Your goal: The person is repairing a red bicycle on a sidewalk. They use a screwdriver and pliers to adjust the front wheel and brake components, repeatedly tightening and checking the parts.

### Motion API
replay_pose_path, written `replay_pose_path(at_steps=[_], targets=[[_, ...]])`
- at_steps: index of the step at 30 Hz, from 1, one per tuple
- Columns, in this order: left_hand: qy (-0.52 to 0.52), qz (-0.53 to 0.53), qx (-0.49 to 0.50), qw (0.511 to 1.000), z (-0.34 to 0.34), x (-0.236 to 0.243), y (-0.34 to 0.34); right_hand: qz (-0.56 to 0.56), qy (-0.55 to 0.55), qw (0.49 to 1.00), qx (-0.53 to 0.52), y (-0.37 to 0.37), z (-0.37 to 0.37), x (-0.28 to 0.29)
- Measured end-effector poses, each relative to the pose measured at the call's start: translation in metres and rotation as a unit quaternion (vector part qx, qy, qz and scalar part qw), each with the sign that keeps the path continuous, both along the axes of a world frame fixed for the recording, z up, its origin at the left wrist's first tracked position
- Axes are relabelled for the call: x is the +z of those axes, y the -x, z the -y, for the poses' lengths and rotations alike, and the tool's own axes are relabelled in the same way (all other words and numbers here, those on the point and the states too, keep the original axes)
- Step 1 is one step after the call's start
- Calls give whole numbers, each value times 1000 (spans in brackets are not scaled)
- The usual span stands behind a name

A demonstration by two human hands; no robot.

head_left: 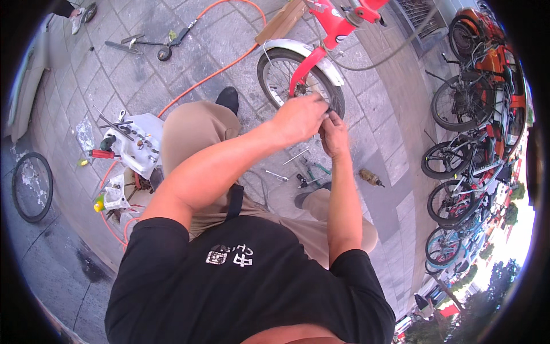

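A bicycle's front wheel [280,64], with a black tyre and a white mudguard [306,50], stands in front of me under a red fork [303,71]. My left hand [301,117] is over the near side of the wheel, its fingers closed in a pinch. Close against it, my right hand [334,135] also has its fingertips pressed together at the tyre's edge. Between the two sets of fingertips there may be something small and dark, but the fingers cover it. The lower part of the wheel is hidden behind my hands.
Pliers with green handles [318,167] and a spanner [277,175] lie between my feet. A white tray of tools [140,143] and a red screwdriver [103,154] are at my left. An orange hose [220,70] crosses the paving. Parked bicycles [452,160] line the right.
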State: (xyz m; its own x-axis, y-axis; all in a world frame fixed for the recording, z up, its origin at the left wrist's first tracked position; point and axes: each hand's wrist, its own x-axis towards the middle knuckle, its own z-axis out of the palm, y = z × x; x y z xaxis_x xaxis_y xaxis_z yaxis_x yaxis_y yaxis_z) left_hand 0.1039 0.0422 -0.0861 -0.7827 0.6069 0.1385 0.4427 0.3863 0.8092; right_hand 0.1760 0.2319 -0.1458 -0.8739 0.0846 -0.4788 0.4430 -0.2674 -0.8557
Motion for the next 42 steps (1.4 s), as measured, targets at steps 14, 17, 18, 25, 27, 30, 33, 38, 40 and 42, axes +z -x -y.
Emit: replay_pose_path(at_steps=[14,17,18,25,27,30,33,38,40,42], targets=[[-39,144,156,976,-17,-28,-11,-117,21,976,-180,37,34,-87],[-69,225,228,945,-15,-35,-5,-87,-3,984,-154,51,41,-76],[-74,266,272,922,-15,-31,-6,-86,5,984,-155,52,41,-76],[-68,441,246,860,-13,-63,4,-67,28,987,-144,51,28,-89],[-44,438,246,864,-15,-59,1,-67,29,987,-142,52,28,-88],[-53,427,267,863,-19,-58,2,-54,40,989,-133,55,30,-81],[-106,431,266,856,-19,-54,2,-50,33,989,-135,56,30,-83],[-121,458,277,836,-19,-43,4,-54,22,990,-131,53,30,-82],[-124,479,283,822,-21,-45,3,-78,-5,989,-122,53,28,-83],[-135,465,286,827,-24,-50,2,-85,-15,989,-117,54,29,-82]])
